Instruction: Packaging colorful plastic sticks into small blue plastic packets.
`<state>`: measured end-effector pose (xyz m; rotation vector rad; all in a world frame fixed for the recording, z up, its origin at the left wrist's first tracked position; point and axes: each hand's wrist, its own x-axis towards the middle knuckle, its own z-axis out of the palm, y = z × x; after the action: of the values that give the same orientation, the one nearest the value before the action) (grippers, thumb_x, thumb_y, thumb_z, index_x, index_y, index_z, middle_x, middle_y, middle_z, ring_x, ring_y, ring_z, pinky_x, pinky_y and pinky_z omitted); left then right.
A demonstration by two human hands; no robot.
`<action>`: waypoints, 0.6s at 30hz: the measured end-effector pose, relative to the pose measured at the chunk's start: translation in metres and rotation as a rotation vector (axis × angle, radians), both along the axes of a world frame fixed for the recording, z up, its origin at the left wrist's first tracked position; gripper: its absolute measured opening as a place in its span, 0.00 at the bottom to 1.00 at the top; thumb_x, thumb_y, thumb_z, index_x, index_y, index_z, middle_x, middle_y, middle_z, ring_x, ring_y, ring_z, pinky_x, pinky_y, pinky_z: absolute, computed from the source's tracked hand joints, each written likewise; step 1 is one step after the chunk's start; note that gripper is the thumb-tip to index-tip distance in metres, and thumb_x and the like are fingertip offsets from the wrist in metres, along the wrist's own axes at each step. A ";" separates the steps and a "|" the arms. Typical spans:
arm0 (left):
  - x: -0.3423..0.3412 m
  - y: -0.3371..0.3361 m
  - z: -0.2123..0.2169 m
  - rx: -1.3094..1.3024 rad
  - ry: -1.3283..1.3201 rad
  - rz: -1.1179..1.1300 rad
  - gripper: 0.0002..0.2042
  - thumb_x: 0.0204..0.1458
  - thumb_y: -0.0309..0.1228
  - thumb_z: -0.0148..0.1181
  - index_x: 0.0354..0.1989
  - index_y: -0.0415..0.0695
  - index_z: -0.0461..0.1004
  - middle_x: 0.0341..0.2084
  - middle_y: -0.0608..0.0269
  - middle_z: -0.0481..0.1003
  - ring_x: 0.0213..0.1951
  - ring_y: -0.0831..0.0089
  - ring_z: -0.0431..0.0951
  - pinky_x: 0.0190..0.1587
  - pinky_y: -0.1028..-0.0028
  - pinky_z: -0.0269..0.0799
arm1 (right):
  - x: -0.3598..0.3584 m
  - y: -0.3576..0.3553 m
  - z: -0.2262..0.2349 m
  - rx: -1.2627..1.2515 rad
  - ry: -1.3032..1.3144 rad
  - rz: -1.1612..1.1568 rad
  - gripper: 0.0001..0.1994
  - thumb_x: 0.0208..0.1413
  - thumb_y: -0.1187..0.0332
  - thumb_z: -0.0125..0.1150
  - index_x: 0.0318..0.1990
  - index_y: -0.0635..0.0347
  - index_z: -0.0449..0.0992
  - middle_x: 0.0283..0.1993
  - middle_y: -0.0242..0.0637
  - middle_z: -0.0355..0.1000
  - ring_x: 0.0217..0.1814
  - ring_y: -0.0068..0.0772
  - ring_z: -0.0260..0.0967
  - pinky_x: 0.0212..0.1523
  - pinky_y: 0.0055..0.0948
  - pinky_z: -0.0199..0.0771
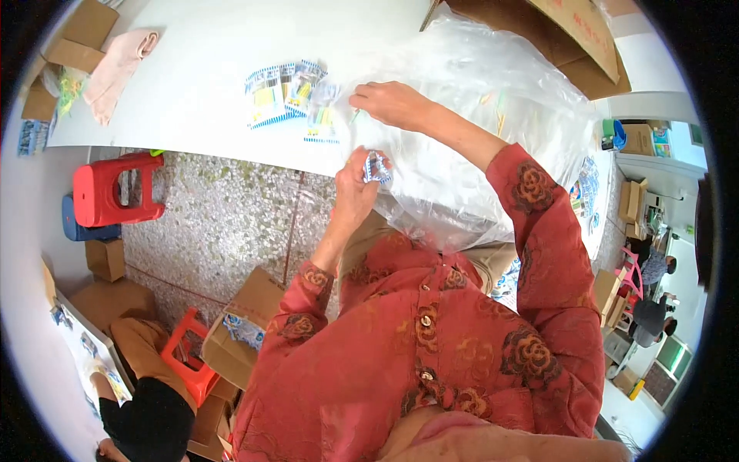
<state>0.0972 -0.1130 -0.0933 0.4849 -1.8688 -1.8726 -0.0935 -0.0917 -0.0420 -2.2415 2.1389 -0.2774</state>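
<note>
My left hand [356, 189] is at the table's near edge, its fingers closed round a crumpled blue-and-white packet [376, 168]. Farther back, my right hand [391, 105] is pinched on a thin green stick-like piece [356, 116] too small to identify. A large clear plastic bag [454, 154] spreads under and beside the right forearm, with a few thin yellowish and green pieces showing through it. Left of my hands lie several flat clear packets [265, 100] with blue-and-white edges and yellow-green contents. One such packet [322, 122] lies closest to my right hand.
A large cardboard box [539, 38] stands at the back right of the white table [192, 77]. A pink cloth [119, 73] lies at the far left. Below are a red stool [115, 189] and an open carton [246, 316]. Another person [150, 408] sits at lower left.
</note>
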 end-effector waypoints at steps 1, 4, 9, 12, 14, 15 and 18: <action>0.001 0.000 0.002 0.041 -0.015 -0.001 0.12 0.39 0.15 0.47 0.33 0.38 0.71 0.27 0.57 0.75 0.33 0.64 0.78 0.42 0.71 0.70 | -0.002 0.002 0.005 -0.005 0.002 -0.001 0.04 0.48 0.76 0.50 0.33 0.58 0.68 0.34 0.36 0.68 0.38 0.36 0.71 0.31 0.35 0.74; -0.009 -0.007 0.007 0.003 -0.020 -0.040 0.10 0.42 0.17 0.48 0.34 0.38 0.71 0.28 0.56 0.76 0.32 0.64 0.78 0.38 0.72 0.71 | -0.012 0.014 0.021 -0.146 -0.324 -0.115 0.05 0.48 0.76 0.51 0.34 0.60 0.69 0.33 0.38 0.69 0.35 0.38 0.71 0.30 0.35 0.71; -0.017 -0.021 0.037 -0.084 -0.096 -0.088 0.07 0.54 0.25 0.53 0.38 0.37 0.73 0.29 0.64 0.77 0.33 0.81 0.72 0.37 0.79 0.69 | -0.020 0.026 0.058 -0.210 -0.608 -0.277 0.05 0.48 0.77 0.54 0.33 0.60 0.71 0.30 0.35 0.70 0.27 0.28 0.67 0.30 0.25 0.70; -0.027 -0.020 0.034 -0.234 -0.226 -0.088 0.07 0.53 0.29 0.56 0.34 0.38 0.75 0.26 0.64 0.77 0.31 0.79 0.75 0.38 0.76 0.71 | -0.034 0.035 0.040 -0.149 -0.666 -0.320 0.04 0.47 0.73 0.58 0.31 0.61 0.71 0.28 0.33 0.70 0.30 0.25 0.66 0.32 0.24 0.69; -0.026 -0.016 0.007 -0.264 -0.146 -0.010 0.07 0.53 0.30 0.57 0.33 0.39 0.76 0.25 0.65 0.77 0.30 0.80 0.75 0.36 0.76 0.71 | -0.031 0.036 0.023 -0.303 -0.701 -0.296 0.03 0.47 0.73 0.58 0.30 0.60 0.72 0.28 0.32 0.71 0.29 0.20 0.67 0.32 0.22 0.69; -0.025 -0.012 0.012 -0.081 -0.198 -0.057 0.06 0.43 0.22 0.59 0.32 0.40 0.74 0.26 0.61 0.76 0.30 0.72 0.76 0.36 0.74 0.70 | -0.029 0.040 0.020 -0.243 -0.781 -0.447 0.03 0.46 0.74 0.59 0.29 0.60 0.73 0.27 0.32 0.71 0.27 0.19 0.68 0.29 0.22 0.69; -0.014 -0.010 0.012 0.082 -0.111 -0.082 0.05 0.53 0.26 0.55 0.33 0.38 0.74 0.27 0.66 0.76 0.33 0.81 0.74 0.39 0.78 0.69 | -0.017 0.043 0.036 -0.239 -1.008 -0.498 0.02 0.47 0.75 0.60 0.30 0.61 0.73 0.28 0.33 0.72 0.26 0.19 0.69 0.28 0.21 0.70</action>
<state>0.0830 -0.1227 -0.0815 0.5576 -1.9149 -2.0203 -0.1106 -0.0484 -0.0064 -1.1007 1.9979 -1.3695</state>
